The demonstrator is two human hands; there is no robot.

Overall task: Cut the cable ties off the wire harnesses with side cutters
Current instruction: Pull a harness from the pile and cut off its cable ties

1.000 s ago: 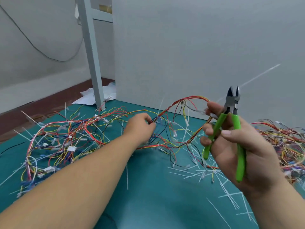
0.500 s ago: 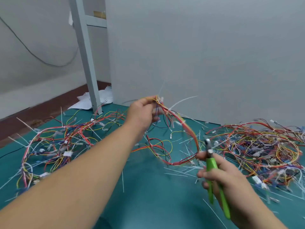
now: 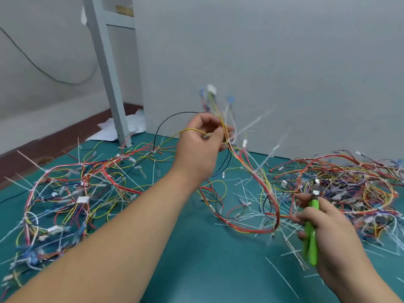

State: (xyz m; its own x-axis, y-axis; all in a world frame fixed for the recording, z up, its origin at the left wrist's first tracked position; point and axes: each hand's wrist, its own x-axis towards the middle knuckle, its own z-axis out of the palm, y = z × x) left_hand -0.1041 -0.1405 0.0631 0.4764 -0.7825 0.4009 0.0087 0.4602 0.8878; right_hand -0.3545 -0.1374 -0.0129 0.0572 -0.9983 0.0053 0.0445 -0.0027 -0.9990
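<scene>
The left hand (image 3: 202, 143) is raised above the green desk (image 3: 196, 259), higher than half a second ago, its fingers pinched around a wire harness (image 3: 260, 184). The top end of that harness, with white and blue connectors, now sticks up above the hand against the grey wall panel (image 3: 273, 62); before, it barely cleared the fingers. From the grip the red and yellow strands sweep down and to the right, then loop across the desk to the right hand (image 3: 325, 228). That loop hangs longer and looser than it did earlier.

The right hand stays low at the right edge, fingers wrapped around the green handles of the side cutters (image 3: 311, 230), whose metal nose points up and away. It also pinches the lower end of the harness. Whether the cutter blades are apart is lost in blur.

Cut white cable ties (image 3: 247, 215) lie scattered on the desk between the hands. One harness pile (image 3: 72, 193) sprawls at the left and another (image 3: 349, 182) at the right, both as before.
</scene>
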